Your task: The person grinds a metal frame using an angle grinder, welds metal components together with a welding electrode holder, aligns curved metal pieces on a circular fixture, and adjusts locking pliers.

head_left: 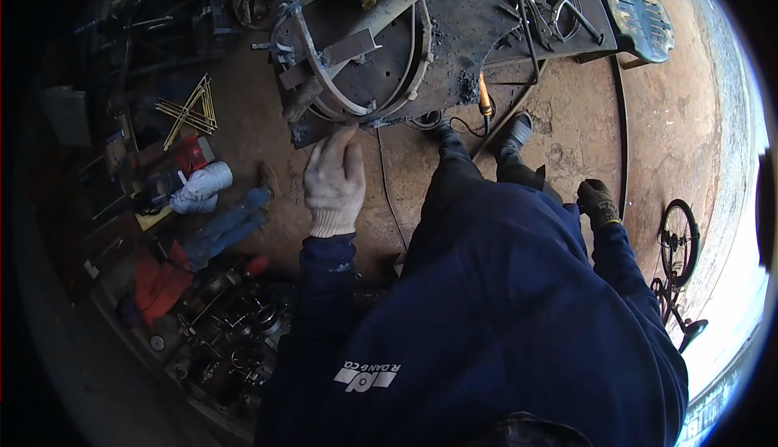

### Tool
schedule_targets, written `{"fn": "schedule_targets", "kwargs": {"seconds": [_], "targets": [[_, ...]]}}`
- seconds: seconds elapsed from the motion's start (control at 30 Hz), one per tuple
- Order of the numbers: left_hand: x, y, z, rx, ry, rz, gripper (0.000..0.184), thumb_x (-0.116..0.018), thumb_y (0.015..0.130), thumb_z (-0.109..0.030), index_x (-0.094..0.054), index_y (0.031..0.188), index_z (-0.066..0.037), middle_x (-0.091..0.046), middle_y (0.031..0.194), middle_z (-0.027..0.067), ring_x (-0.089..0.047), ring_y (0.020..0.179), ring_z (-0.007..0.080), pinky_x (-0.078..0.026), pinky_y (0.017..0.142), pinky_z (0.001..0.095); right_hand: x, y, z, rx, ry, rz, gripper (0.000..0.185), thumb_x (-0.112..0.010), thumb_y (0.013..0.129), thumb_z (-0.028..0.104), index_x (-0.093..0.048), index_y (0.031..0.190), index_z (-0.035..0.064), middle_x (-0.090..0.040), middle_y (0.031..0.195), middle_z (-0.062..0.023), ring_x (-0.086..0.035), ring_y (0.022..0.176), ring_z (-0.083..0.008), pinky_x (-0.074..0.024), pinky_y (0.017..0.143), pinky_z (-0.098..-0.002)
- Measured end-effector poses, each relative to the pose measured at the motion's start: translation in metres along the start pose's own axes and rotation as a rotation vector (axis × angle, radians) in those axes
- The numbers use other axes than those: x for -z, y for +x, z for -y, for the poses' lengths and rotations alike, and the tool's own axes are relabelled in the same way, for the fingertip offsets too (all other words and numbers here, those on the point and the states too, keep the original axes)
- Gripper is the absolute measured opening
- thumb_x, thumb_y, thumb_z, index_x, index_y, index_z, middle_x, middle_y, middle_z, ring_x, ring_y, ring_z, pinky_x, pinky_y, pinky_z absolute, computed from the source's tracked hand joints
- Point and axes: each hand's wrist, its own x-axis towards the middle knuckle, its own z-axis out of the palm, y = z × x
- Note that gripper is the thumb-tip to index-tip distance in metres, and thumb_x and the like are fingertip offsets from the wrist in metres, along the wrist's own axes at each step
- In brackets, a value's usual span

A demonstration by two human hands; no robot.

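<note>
My left hand [334, 175], in a white knitted glove, is raised at the near edge of a dark metal work table [454, 58]. Its fingers are loosely extended, with nothing visible in them. Just beyond the fingertips, a round frame of bent metal bar [312, 54] rests on the table. A metal pipe [397, 8] lies slanted across the frame, and a short angle-iron piece [352, 47] sits against the pipe. My right hand [598, 201], in a dark glove, hangs low at my right side. Its fingers are curled closed, and no object shows in them.
A tan-tipped black handle [485, 98] with a cable hangs at the table edge. Cables and tools [555, 5] lie at the back right, near a green plastic stool [636, 17]. Thin rods [190, 112], another person [219, 232] and machine parts [251, 321] occupy the left. A bicycle [679, 244] stands right.
</note>
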Motion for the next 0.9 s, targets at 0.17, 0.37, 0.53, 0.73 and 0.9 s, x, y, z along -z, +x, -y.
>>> {"fn": "schedule_targets", "kwargs": {"seconds": [0.17, 0.37, 0.53, 0.73, 0.9], "targets": [[-0.007, 0.002, -0.009, -0.125, 0.25, 0.092, 0.033, -0.064, 0.087, -0.011, -0.068, 0.12, -0.008, -0.069, 0.109, 0.0124, -0.067, 0.099, 0.0324, -0.055, 0.085, 0.045, -0.004, 0.022, 0.018, -0.008, -0.07, 0.038, 0.039, -0.065, 0.094, 0.027, -0.06, 0.12, -0.0015, -0.064, 0.086, -0.009, -0.063, 0.065, -0.0206, -0.0535, 0.056, -0.0381], [0.014, -0.009, 0.022, 0.175, 0.484, 0.111, 0.034, -0.064, 0.088, -0.013, -0.069, 0.121, -0.009, -0.071, 0.107, 0.0119, -0.069, 0.095, 0.0322, -0.056, 0.082, 0.0458, -0.019, 0.025, 0.046, 0.115, 0.049, 0.079, 0.038, -0.067, 0.093, 0.025, -0.06, 0.12, -0.0011, -0.063, 0.085, -0.0083, -0.063, 0.065, -0.0199, -0.0541, 0.051, -0.0386], [-0.012, 0.002, -0.005, -0.041, 0.092, 0.081, 0.031, -0.064, 0.088, -0.013, -0.068, 0.119, -0.01, -0.07, 0.093, 0.0133, -0.07, 0.083, 0.0329, -0.057, 0.074, 0.0437, -0.025, 0.03, 0.056, 0.074, -0.072, 0.092, 0.037, -0.067, 0.093, 0.026, -0.061, 0.119, 0.0004, -0.063, 0.084, -0.0076, -0.063, 0.066, -0.02, -0.0532, 0.054, -0.0378], [0.004, -0.014, 0.012, 0.302, 0.38, 0.143, 0.033, -0.061, 0.092, -0.021, -0.067, 0.123, -0.01, -0.072, 0.101, 0.016, -0.069, 0.092, 0.0363, -0.056, 0.083, 0.0466, -0.026, 0.021, 0.065, 0.066, -0.085, 0.088, 0.033, -0.066, 0.092, 0.025, -0.063, 0.116, 0.0015, -0.064, 0.083, -0.0073, -0.062, 0.065, -0.0201, -0.0519, 0.057, -0.037], [0.011, -0.032, 0.022, 0.34, 0.239, 0.131, 0.031, -0.063, 0.09, -0.021, -0.069, 0.119, -0.01, -0.072, 0.102, 0.0164, -0.069, 0.095, 0.0358, -0.056, 0.084, 0.0462, -0.013, 0.037, 0.055, 0.054, -0.105, 0.112, 0.043, -0.063, 0.091, 0.024, -0.058, 0.123, -0.0041, -0.064, 0.085, -0.0111, -0.064, 0.064, -0.0228, -0.0545, 0.048, -0.0391]]}}
